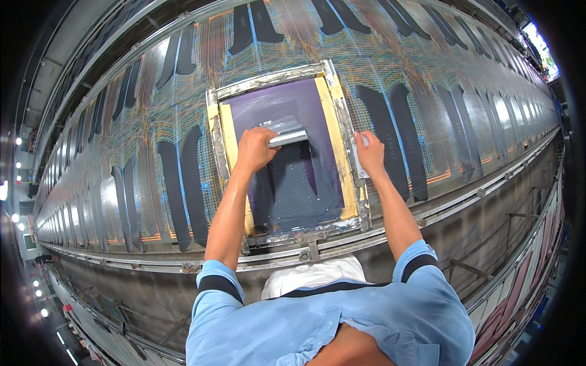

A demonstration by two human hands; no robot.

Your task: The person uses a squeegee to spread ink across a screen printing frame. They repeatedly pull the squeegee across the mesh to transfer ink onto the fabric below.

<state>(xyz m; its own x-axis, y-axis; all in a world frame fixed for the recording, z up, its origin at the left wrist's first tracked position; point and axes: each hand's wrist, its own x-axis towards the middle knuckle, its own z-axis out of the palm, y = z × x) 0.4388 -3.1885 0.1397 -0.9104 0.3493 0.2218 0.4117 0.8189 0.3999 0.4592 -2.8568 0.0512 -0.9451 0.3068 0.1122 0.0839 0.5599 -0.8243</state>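
Note:
A printing screen [268,86] lies flat on the long table in front of me, its worn metal frame lined with yellow tape along both sides. Its mesh is purple, with dark grey ink [299,198] spread over the middle and near part. My left hand [255,149] is closed round the left end of a silver squeegee [289,138], which stands crosswise on the mesh. At the frame's right side, my right hand [370,154] is closed, thumb and fingers gripping the edge beside a pale metal plate [360,166].
Dark curved cut pieces [405,131] lie in pairs along both sides of the table [146,177], over coloured grid lines. A metal rail [274,259] runs along the near edge, with a bracket [313,250] below the screen. Racks with pale panels [513,317] stand behind me.

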